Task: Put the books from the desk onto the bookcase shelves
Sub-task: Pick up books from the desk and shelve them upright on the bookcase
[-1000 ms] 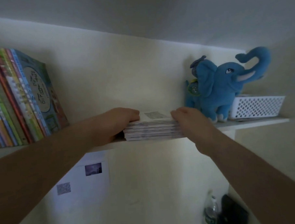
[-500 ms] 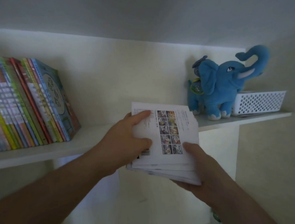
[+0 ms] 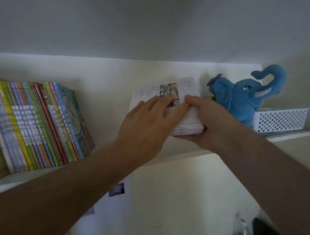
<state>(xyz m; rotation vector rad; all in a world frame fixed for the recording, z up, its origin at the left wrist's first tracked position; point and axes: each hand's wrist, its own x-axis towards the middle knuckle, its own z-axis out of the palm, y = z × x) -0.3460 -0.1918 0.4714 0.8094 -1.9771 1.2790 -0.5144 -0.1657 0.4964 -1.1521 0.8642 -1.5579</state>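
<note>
A stack of thin white books (image 3: 183, 91) with small photos on the top cover stands tilted on the white bookcase shelf (image 3: 106, 161), its lower edge toward me. My left hand (image 3: 149, 124) presses flat on the cover, fingers spread. My right hand (image 3: 205, 118) grips the stack's lower right corner, thumb on top and fingers underneath. A row of colourful books (image 3: 39, 122) leans to the left at the shelf's left end.
A blue plush elephant (image 3: 242, 97) sits just right of the stack, close to my right hand. A white perforated basket (image 3: 280, 120) stands at the shelf's right end. Below the shelf hang papers on the wall (image 3: 116, 190); a bottle (image 3: 241, 227) stands at the lower right.
The stack lay flat on the shelf a second ago, was pulled down off it and tilted up, and is now back up on the shelf, leaning toward the rear wall, both hands still on it.
</note>
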